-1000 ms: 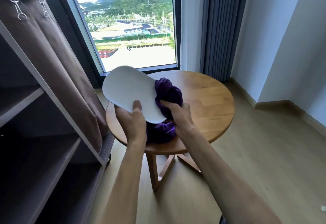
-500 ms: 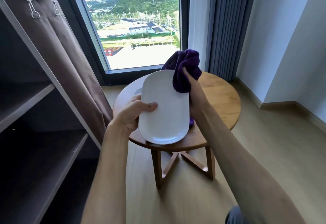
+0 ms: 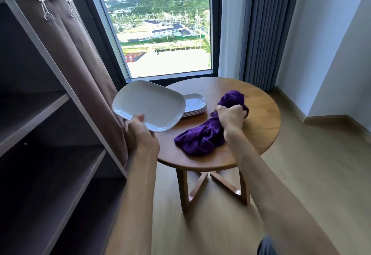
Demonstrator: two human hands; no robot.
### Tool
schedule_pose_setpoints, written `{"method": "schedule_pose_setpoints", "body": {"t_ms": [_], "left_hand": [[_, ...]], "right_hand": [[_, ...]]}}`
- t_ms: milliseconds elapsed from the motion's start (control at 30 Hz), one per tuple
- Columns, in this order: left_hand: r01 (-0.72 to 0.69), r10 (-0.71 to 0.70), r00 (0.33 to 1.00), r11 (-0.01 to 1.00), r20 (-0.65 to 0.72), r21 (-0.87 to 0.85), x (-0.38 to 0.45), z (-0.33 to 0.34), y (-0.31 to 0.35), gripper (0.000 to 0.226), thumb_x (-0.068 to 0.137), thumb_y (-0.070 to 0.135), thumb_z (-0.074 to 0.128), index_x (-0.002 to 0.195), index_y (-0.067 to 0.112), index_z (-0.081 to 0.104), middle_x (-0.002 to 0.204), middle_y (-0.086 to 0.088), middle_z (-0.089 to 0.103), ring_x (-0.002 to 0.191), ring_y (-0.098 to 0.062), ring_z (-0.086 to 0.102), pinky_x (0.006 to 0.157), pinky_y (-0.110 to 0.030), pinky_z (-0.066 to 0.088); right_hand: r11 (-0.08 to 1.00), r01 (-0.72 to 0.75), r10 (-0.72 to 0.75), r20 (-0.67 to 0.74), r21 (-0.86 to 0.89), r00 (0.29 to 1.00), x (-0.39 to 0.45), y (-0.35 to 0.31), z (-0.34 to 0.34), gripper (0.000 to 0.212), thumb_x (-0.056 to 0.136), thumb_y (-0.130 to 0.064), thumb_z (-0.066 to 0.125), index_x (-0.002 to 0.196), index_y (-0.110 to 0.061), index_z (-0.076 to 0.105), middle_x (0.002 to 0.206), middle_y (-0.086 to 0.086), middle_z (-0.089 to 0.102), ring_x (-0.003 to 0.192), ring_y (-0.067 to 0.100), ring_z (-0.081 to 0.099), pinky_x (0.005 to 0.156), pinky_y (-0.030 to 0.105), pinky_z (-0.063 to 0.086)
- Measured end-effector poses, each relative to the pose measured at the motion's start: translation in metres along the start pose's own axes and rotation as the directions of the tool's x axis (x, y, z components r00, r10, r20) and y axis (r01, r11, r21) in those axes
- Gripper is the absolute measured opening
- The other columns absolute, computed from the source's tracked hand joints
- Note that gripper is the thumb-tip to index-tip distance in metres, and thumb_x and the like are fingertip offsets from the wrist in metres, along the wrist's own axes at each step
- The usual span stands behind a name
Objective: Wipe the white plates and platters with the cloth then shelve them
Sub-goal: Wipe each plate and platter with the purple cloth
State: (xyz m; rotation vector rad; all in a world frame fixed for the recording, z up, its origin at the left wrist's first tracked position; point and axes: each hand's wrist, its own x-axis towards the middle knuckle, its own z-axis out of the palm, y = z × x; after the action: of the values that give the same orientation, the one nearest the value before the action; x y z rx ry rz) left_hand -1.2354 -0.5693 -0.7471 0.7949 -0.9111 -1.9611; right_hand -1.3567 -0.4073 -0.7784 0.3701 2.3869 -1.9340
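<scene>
We found the left hand point(image 3: 138, 132) gripping the near edge of a white platter point(image 3: 149, 105), thumb on the upper face and the other fingers hidden beneath; the platter was held clear of the table point(image 3: 259, 126), roughly level with a slight tilt, its far end overlapping our view of the stack behind it. The right hand point(image 3: 230, 119) was curled tightly round a purple cloth point(image 3: 202, 140); one bunch of the cloth rose beyond the knuckles, and the longer part trailed toward us and lay on the table top. We noted a stack of white platters point(image 3: 194, 104) resting on the table, just beside the held platter and apart from the cloth; we could not count them with certainty. The table was round, of wood, on crossed wooden legs, and stood on a pale wood floor point(image 3: 301, 174). To the left stood an open shelf unit point(image 3: 50, 154) with dark shelves, a brown fabric cover point(image 3: 80, 54) gathered back along its frame and clipped at the top; the held platter was near its front edge. Beyond the table we recorded a window point(image 3: 160, 34) and a grey curtain point(image 3: 269, 34).
</scene>
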Motion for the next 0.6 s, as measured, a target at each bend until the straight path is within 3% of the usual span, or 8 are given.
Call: {"method": "schedule_pose_setpoints", "body": {"t_ms": [67, 133, 200, 267, 367, 467, 533, 600], "left_hand": [[-0.030, 0.031, 0.998, 0.999, -0.050, 0.025, -0.002, 0.004, -0.001, 0.046, 0.091, -0.001, 0.049, 0.136, 0.004, 0.053, 0.126, -0.014, 0.065, 0.107, -0.026, 0.066, 0.100, -0.043, 0.056], [-0.060, 0.061, 0.998, 0.998, -0.034, 0.009, -0.005, 0.009, 0.000, 0.052, 0.088, -0.002, 0.047, 0.140, 0.002, 0.048, 0.133, -0.017, 0.061, 0.115, -0.031, 0.064, 0.101, -0.045, 0.056], [-0.078, 0.077, 0.997, 0.997, -0.013, -0.008, -0.009, 0.015, 0.000, 0.057, 0.087, -0.004, 0.046, 0.143, 0.003, 0.045, 0.135, -0.019, 0.059, 0.117, -0.033, 0.063, 0.097, -0.045, 0.057], [-0.091, 0.090, 0.996, 0.996, 0.027, 0.010, -0.016, 0.015, 0.000, 0.061, 0.087, -0.002, 0.046, 0.146, 0.010, 0.043, 0.137, -0.016, 0.058, 0.117, -0.032, 0.063, 0.094, -0.044, 0.058], [-0.143, 0.136, 0.986, 0.988, 0.099, 0.064, -0.020, 0.004, 0.006, 0.060, 0.091, 0.007, 0.050, 0.149, 0.017, 0.038, 0.139, -0.012, 0.057, 0.121, -0.030, 0.062, 0.085, -0.035, 0.060], [-0.308, 0.303, 0.951, 0.944, 0.058, 0.118, -0.017, -0.018, 0.029, 0.073, 0.091, 0.022, 0.050, 0.159, 0.020, 0.023, 0.149, -0.004, 0.049, 0.129, -0.019, 0.055, 0.079, -0.016, 0.054], [-0.414, 0.421, 0.907, 0.892, -0.001, 0.179, -0.010, -0.035, 0.050, 0.080, 0.088, 0.023, 0.050, 0.162, 0.018, 0.019, 0.149, -0.003, 0.049, 0.130, -0.017, 0.053, 0.092, -0.022, 0.052], [-0.467, 0.479, 0.878, 0.844, 0.019, 0.263, -0.005, -0.053, 0.073, 0.076, 0.084, 0.021, 0.053, 0.155, 0.004, 0.034, 0.145, -0.014, 0.055, 0.131, -0.029, 0.055, 0.107, -0.043, 0.050]], "right_hand": [[0.971, 0.237, -0.239, -0.136, -0.026, 0.962, -0.026, -0.002, 0.007, 0.070, 0.088, -0.029, 0.064, 0.144, 0.005, 0.039, 0.157, 0.020, 0.029, 0.143, 0.033, 0.035, 0.118, 0.034, 0.030], [0.918, 0.365, -0.364, -0.035, 0.153, 0.931, -0.055, -0.008, 0.017, 0.074, 0.090, -0.039, 0.057, 0.152, -0.005, 0.035, 0.160, 0.013, 0.034, 0.144, 0.022, 0.036, 0.117, 0.031, 0.028], [0.898, 0.241, -0.336, 0.218, 0.369, 0.916, -0.077, -0.017, 0.030, 0.067, 0.087, -0.045, 0.055, 0.145, -0.013, 0.047, 0.141, 0.009, 0.057, 0.126, 0.020, 0.057, 0.105, 0.040, 0.048], [0.868, 0.148, -0.343, 0.356, 0.475, 0.869, -0.092, -0.022, 0.043, 0.042, 0.090, -0.029, 0.058, 0.130, -0.013, 0.056, 0.116, 0.007, 0.069, 0.102, 0.015, 0.070, 0.085, 0.036, 0.059], [0.833, 0.146, -0.363, 0.327, 0.534, 0.873, -0.100, -0.032, 0.053, 0.041, 0.086, 0.005, 0.048, 0.120, -0.014, 0.059, 0.097, 0.003, 0.068, 0.074, 0.003, 0.067, 0.055, 0.013, 0.050], [0.821, 0.124, -0.331, 0.289, 0.557, 0.898, -0.103, -0.045, 0.060, 0.043, 0.087, 0.006, 0.045, 0.119, -0.022, 0.052, 0.094, -0.001, 0.063, 0.077, 0.008, 0.061, 0.047, 0.010, 0.045], [0.823, 0.094, -0.279, 0.255, 0.561, 0.926, -0.102, -0.055, 0.068, 0.036, 0.089, 0.003, 0.048, 0.119, -0.018, 0.047, 0.094, 0.001, 0.059, 0.078, 0.013, 0.058, 0.043, 0.012, 0.043], [0.841, 0.066, -0.255, 0.286, 0.537, 0.924, -0.107, -0.066, 0.079, 0.030, 0.090, 0.001, 0.050, 0.118, -0.011, 0.048, 0.102, 0.009, 0.060, 0.081, 0.018, 0.059, 0.041, 0.015, 0.044]]}}
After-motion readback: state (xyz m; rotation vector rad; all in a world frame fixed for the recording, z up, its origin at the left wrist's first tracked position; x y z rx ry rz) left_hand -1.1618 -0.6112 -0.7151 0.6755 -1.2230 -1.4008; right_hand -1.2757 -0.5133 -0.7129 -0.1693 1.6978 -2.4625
